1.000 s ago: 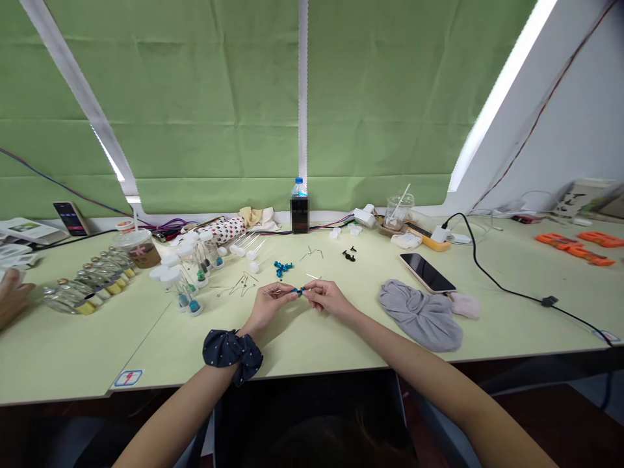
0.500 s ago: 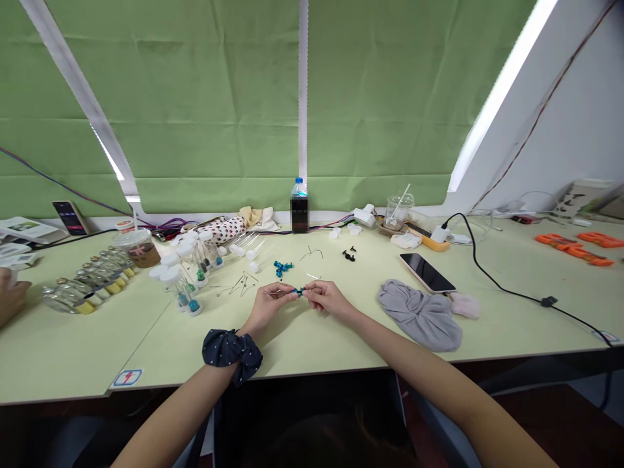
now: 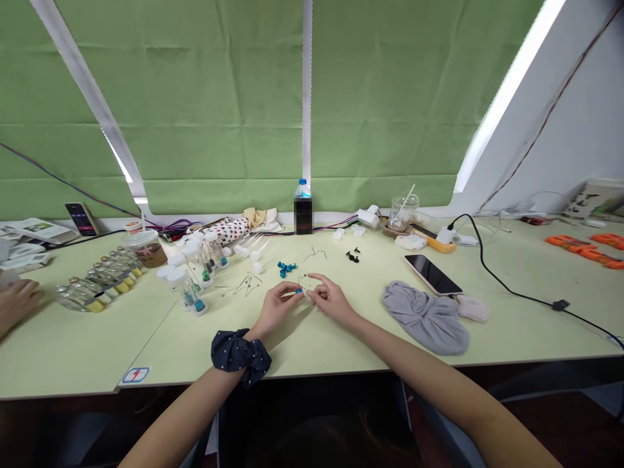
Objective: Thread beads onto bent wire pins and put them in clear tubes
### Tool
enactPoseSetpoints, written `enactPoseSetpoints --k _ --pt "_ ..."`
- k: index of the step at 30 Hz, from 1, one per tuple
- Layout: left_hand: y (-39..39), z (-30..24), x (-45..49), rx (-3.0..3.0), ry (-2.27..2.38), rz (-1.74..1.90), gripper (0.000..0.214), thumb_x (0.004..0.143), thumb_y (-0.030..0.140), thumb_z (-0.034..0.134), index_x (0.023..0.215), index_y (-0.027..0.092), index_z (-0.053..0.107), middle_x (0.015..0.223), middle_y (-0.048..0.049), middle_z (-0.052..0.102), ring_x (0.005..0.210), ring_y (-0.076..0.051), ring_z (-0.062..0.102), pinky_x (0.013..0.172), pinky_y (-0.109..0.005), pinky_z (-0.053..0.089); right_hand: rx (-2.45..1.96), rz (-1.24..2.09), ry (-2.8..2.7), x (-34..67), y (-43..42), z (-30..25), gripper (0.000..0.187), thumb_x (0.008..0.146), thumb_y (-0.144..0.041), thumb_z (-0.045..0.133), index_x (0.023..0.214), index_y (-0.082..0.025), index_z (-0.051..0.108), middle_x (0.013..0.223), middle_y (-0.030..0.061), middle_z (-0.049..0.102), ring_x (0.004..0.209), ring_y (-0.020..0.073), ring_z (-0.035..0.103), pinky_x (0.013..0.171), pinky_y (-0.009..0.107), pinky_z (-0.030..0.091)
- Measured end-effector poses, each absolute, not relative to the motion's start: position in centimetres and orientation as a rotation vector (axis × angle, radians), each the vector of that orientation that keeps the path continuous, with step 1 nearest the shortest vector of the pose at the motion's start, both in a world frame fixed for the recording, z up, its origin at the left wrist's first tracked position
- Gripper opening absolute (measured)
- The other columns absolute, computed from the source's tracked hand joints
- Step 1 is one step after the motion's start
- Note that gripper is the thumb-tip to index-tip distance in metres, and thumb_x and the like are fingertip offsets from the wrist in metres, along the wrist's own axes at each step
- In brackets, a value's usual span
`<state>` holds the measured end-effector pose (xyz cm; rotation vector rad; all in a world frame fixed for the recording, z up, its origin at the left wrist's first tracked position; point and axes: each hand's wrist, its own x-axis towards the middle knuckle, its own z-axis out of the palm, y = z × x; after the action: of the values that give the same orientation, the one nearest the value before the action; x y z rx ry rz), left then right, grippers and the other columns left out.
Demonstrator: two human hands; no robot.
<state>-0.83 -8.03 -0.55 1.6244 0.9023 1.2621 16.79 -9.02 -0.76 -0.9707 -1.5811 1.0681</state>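
My left hand [image 3: 277, 304] and my right hand [image 3: 329, 298] meet over the pale green table [image 3: 312, 338], fingertips pinched together on a small blue bead on a thin bent wire [image 3: 299, 290]. The wire rises a little above the fingers. A dark dotted scrunchie [image 3: 240, 355] is round my left wrist. Just beyond the hands lie several loose blue beads [image 3: 285, 267], bent wires [image 3: 246, 284] and small black pieces [image 3: 353, 255].
Small lidded vials [image 3: 188, 286] and a row of glass bottles [image 3: 97, 286] stand at left. A phone [image 3: 433, 273], a grey cloth [image 3: 423, 318] and a black cable [image 3: 517, 286] lie at right. A water bottle [image 3: 303, 208] stands at the back. Another person's hand [image 3: 17, 302] rests at far left.
My hands shifted slightly away from me with the bead and wire still pinched; my right fingers spread more and the wire now stands up. The view moved a little.
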Motion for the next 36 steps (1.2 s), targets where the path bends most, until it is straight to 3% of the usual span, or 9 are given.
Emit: enactPoseSetpoints --k 2,8,12,17,23,28,36 --pt "-8.1 -0.7 -0.7 1.692 0.935 1.27 0.021 0.075 0.035 0.063 0.086 0.018 0.064 0.093 -0.0076 0.063 0.09 -0.021 0.059 0.078 -0.038 0.052 -0.923 0.971 -1.564 16.6 -9.4 -0.6 0.052 0.077 -0.04 0.059 0.124 -0.023 0.043 0.065 -0.0042 0.055 0.045 0.0068 0.043 0.044 0.02 0.038" --pt "-8.7 -0.6 -0.4 2.014 1.039 1.215 0.017 0.079 0.033 0.058 0.086 0.018 0.061 0.086 -0.0057 0.06 0.079 -0.017 0.059 0.06 -0.026 0.049 -0.847 0.963 -1.574 16.1 -9.5 -0.8 0.038 0.076 -0.037 0.062 0.11 -0.023 0.054 0.074 -0.0015 0.054 0.044 0.0061 0.044 0.043 0.022 0.039" --pt "-9.0 -0.7 -0.3 2.111 1.039 1.186 0.016 0.08 0.032 0.056 0.087 0.02 0.064 0.086 -0.0055 0.059 0.079 -0.017 0.058 0.058 -0.025 0.049 -0.793 1.038 -1.461 16.1 -9.4 -0.8 0.025 0.078 -0.038 0.059 0.094 -0.02 0.061 0.066 0.0 0.057 0.05 0.0116 0.054 0.051 0.028 0.047" --pt "-8.9 0.1 -0.6 2.139 1.015 1.131 0.02 0.082 0.033 0.055 0.095 0.02 0.064 0.092 -0.0074 0.06 0.084 -0.018 0.059 0.064 -0.028 0.051 -0.71 1.246 -1.227 16.1 -9.1 -0.3 0.028 0.074 -0.041 0.064 0.088 -0.017 0.065 0.077 0.0052 0.062 0.062 0.0155 0.059 0.062 0.034 0.05" --pt "-6.0 2.8 -3.1 2.457 1.069 1.021 0.035 0.085 0.032 0.051 0.119 0.025 0.051 0.113 -0.0086 0.056 0.107 -0.021 0.052 0.093 -0.038 0.042 -0.708 1.336 -1.009 16.7 -7.9 -0.3 0.035 0.073 -0.046 0.065 0.088 -0.015 0.066 0.077 0.0056 0.059 0.061 0.0112 0.051 0.059 0.028 0.042" --pt "-1.0 1.8 -5.4 2.492 1.933 0.802 0.043 0.08 0.031 0.057 0.121 0.022 0.047 0.119 -0.0128 0.047 0.112 -0.029 0.044 0.089 -0.044 0.039 -0.728 1.339 -1.014 17.1 -7.5 -0.6 0.037 0.073 -0.049 0.064 0.086 -0.014 0.066 0.076 0.005 0.057 0.06 0.0108 0.048 0.057 0.027 0.038" --pt "1.5 -1.4 -5.6 2.472 2.118 0.785 0.031 0.082 0.033 0.054 0.109 0.018 0.052 0.105 -0.0165 0.054 0.104 -0.034 0.044 0.084 -0.05 0.033 -0.741 1.433 -0.964 17.4 -7.2 -1.0 0.039 0.073 -0.053 0.062 0.08 -0.015 0.064 0.069 0.0032 0.055 0.053 0.0096 0.045 0.051 0.025 0.035"
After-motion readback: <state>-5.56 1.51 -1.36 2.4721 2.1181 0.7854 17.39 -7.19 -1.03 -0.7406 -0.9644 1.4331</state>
